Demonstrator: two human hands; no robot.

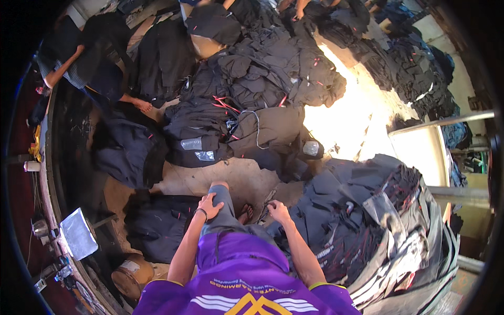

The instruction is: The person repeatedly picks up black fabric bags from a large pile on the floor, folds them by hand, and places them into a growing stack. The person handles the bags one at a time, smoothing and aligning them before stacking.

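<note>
Resting between heaps of dark clothing
Our left hand (209, 205) lies open on our knee (220, 195); our right hand (279, 211) seems loosely open against the stacked garment pile (362, 220), which could slump if we lean.

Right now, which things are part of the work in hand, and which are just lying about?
In hand:
- left hand resting on the person's raised knee
- right hand touching the big stack of dark garments

Lying about:
- tied dark bundles across the floor
- grey board
- round tan container
- dark pile at left
</note>
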